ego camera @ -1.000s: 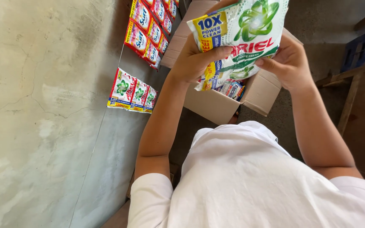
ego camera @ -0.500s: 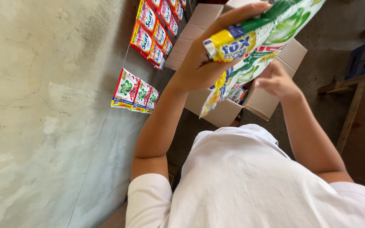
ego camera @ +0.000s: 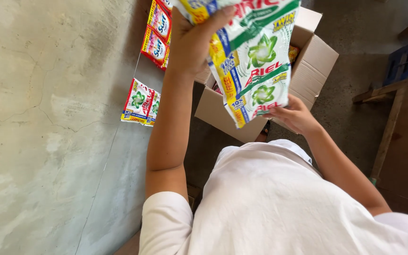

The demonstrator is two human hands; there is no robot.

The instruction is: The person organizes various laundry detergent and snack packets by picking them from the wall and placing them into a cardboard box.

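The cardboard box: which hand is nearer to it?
Right. The right hand is at the box opening, under the sachets. The left hand holds them higher, above its left edge.

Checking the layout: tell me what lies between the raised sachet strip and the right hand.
In the head view the strip hangs straight onto the right hand; nothing lies between.

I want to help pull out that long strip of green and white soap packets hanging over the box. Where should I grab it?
Probably at the loose bottom end of the sachet strip, coming from the right, beside the right hand. The left hand already pinches its top, so it dangles above the cardboard box.
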